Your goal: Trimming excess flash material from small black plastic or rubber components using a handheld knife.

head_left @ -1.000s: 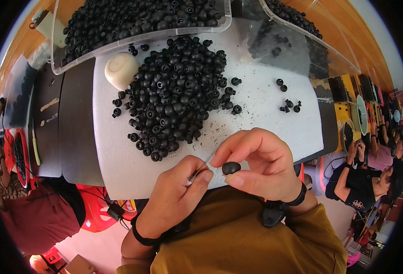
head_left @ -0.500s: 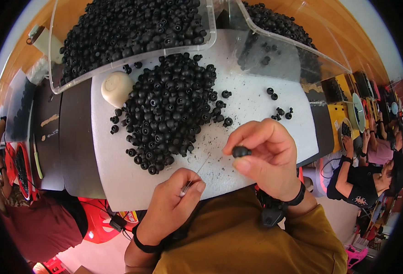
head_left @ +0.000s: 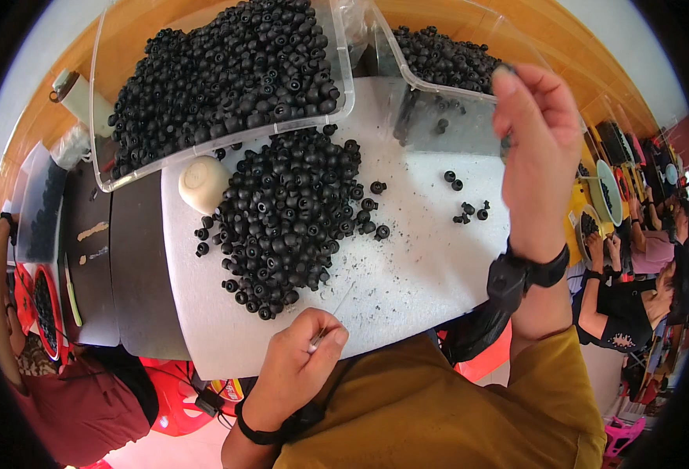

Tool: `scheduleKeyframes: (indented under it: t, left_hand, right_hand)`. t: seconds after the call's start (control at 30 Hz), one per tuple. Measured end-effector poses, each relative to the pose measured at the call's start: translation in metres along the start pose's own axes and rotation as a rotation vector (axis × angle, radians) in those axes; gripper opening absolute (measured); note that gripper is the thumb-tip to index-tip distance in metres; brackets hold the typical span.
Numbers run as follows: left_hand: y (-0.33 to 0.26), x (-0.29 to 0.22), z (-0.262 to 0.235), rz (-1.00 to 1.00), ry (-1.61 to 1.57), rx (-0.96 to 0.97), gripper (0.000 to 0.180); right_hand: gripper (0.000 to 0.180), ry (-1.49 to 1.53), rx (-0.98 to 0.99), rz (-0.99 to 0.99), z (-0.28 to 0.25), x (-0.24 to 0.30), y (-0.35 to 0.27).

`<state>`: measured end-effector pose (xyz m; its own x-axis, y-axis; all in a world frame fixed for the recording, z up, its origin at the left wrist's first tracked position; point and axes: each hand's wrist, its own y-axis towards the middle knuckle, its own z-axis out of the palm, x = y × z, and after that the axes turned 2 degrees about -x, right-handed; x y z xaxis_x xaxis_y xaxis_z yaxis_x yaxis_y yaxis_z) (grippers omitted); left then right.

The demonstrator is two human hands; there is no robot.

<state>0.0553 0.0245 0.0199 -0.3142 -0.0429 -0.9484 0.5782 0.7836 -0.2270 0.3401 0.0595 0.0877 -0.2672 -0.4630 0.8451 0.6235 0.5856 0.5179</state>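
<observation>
Fingers of our left hand [head_left: 293, 371] pinched a thin metal pick [head_left: 330, 319] at the near edge of the white board [head_left: 415, 273]. The pick's long axis ran from the hand toward 1 o'clock, and its fine tip pointed up at the pile of black rubber caps [head_left: 289, 211] without touching it. Our right hand [head_left: 536, 141] was raised high at 2 o'clock, over the rim of the right clear bin [head_left: 438, 90]; its fingers were closed together, but we could not tell if they held a cap.

The board was a pale sheet, dusted with dark crumbs. The pile lay at its centre, and a few loose caps [head_left: 469, 211] lay apart at 3 o'clock of the pile. A cream round cup [head_left: 202, 184] touched the pile at 10 o'clock. Behind it stood the left clear bin [head_left: 219, 78], full of the same caps.

A wooden table top showed at 12 o'clock. Other people sat at 3 o'clock, and one person in a dark red shirt [head_left: 71, 406] sat at 8 o'clock.
</observation>
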Motion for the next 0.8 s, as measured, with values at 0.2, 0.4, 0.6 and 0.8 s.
scheduleKeyframes:
  t: [0.2,0.4,0.6,0.8]
  left_hand:
    - [0.001,0.0,-0.001,-0.015,-0.017,0.0,0.013]
    - [0.003,-0.003,-0.001,-0.031,-0.036,0.004,0.015]
    - [0.003,-0.003,-0.003,-0.003,0.022,0.009,0.012]
    - [0.0,-0.001,-0.002,-0.024,-0.007,0.01,0.013]
  right_hand:
    - [0.037,-0.207,-0.018,-0.031,-0.001,0.0,0.0]
    - [0.016,-0.353,0.486,-0.138,0.003,-0.006,-0.061]
    - [0.012,-0.539,0.813,-0.05,0.006,-0.023,-0.095]
    - [0.015,-0.63,0.843,-0.004,0.008,-0.033,-0.101]
